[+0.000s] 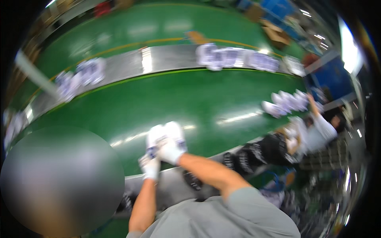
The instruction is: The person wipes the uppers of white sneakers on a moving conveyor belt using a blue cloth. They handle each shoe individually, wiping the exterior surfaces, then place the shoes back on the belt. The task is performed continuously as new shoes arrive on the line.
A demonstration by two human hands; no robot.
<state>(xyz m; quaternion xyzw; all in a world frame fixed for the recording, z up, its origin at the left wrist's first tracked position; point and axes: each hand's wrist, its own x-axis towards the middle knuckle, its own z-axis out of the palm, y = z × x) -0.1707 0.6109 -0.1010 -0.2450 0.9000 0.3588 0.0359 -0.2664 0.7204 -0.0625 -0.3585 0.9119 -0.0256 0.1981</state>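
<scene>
In front of me, at the near edge of the green belt [214,103], a pair of white, rounded, shoe-like items [174,129] with bluish-purple parts lies side by side. My right hand [170,151], in a white glove, reaches across and grips the pair's near part. Lower and to the left, my gloved left hand [150,166] is closed at the near end of the left item. Motion blur and the hands themselves hide the exact finger contact.
Similar white pairs stand along the far steel ledge [170,59] and on the belt at right [285,102]. Another person [319,133] works there. Black items with white markings [254,154] line the near ledge. A large blurred round patch [61,182] covers the lower left.
</scene>
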